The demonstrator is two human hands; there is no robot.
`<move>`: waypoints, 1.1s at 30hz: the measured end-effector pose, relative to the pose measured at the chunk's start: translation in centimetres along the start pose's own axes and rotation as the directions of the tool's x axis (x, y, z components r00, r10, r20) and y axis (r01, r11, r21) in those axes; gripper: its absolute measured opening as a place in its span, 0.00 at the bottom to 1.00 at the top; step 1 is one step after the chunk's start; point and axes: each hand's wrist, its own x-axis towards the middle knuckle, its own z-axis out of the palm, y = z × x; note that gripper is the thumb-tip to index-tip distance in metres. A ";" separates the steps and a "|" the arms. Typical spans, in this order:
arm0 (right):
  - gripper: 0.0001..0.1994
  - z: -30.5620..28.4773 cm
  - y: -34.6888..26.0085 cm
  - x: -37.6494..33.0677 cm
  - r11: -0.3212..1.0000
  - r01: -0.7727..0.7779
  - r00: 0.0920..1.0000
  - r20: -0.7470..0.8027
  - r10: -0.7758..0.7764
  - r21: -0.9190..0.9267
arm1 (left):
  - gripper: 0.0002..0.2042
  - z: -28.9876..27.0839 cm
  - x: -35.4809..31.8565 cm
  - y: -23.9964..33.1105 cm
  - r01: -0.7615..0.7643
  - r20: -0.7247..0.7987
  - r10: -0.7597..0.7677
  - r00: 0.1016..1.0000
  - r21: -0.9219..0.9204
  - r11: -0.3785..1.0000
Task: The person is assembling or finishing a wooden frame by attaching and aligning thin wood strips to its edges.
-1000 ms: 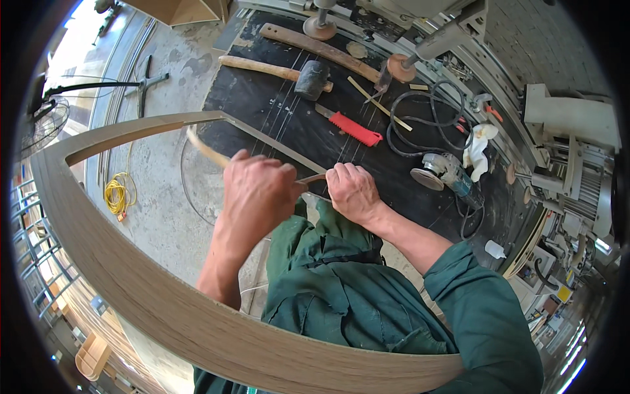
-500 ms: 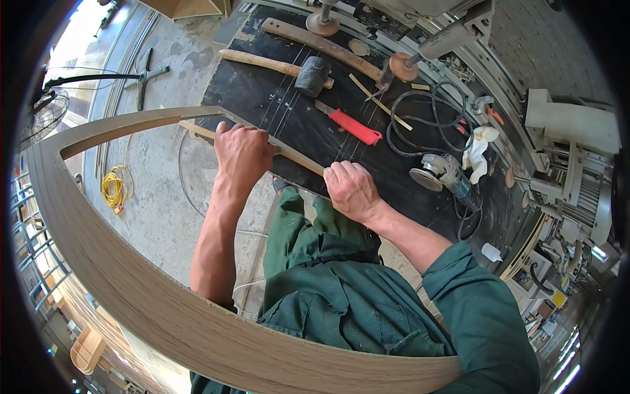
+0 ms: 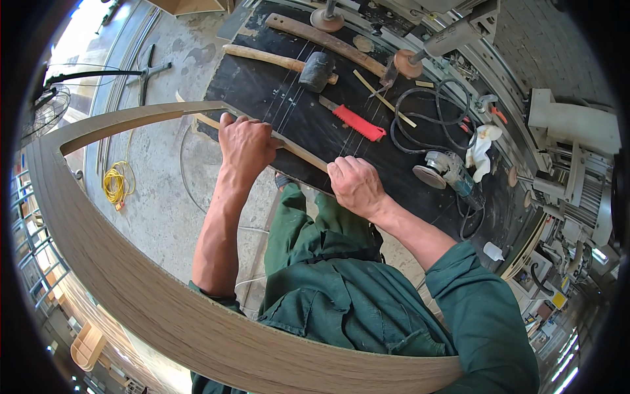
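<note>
A large curved frame of wood-grain board [image 3: 131, 256] sweeps from my right sleeve along the bottom to a corner at left, then back to the black table's edge. My left hand [image 3: 244, 143] is closed round its narrow far side. A thin pale wooden strip [image 3: 207, 121] pokes out left of that fist; whether the fist grips it too is hidden. Farther along the same narrow side, my right hand [image 3: 357, 187] is closed with its fingers curled over it. Beyond the hands lies a red-handled knife or saw [image 3: 357, 123].
On the black table [image 3: 256, 85] lie a rubber mallet [image 3: 316, 72], a long wooden bar [image 3: 328, 44], thin strips, and an angle grinder [image 3: 453, 177] with its coiled cord. A white cloth [image 3: 483, 151] is beside it. Yellow cable [image 3: 118, 187] lies on the floor at left.
The thin strip's free end has swung away from me and now shows past the frame's far edge. Both hands keep their places on the frame; the whole view has shifted slightly.
</note>
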 end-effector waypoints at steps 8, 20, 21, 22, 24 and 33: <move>0.08 -0.9 0.3 0.5 0.889 -0.287 0.958 0.109 0.265 0.358 | 0.08 0.4 0.4 0.3 0.071 0.032 -0.074 0.997 0.085 0.994; 0.14 0.7 0.8 2.9 0.760 -0.447 0.894 0.208 0.396 0.472 | 0.20 0.5 3.2 -2.6 0.007 0.309 0.025 0.951 -0.100 0.995; 0.13 0.8 0.8 3.6 0.781 -0.472 0.880 0.271 0.390 0.409 | 0.20 0.4 3.6 -2.5 0.004 0.338 0.031 0.941 -0.102 0.995; 0.13 1.0 0.8 4.5 0.783 -0.473 0.879 0.269 0.393 0.404 | 0.20 0.2 3.8 -2.4 0.001 0.334 0.035 0.942 -0.107 0.994; 0.12 1.7 0.4 6.2 0.785 -0.480 0.875 0.276 0.397 0.391 | 0.22 0.2 4.1 -2.4 0.007 0.321 0.029 0.947 -0.110 0.994; 0.10 3.1 -2.0 8.1 0.898 -0.338 0.941 0.100 0.323 0.282 | 0.23 0.6 3.8 -3.0 0.035 0.279 0.018 0.960 -0.182 0.983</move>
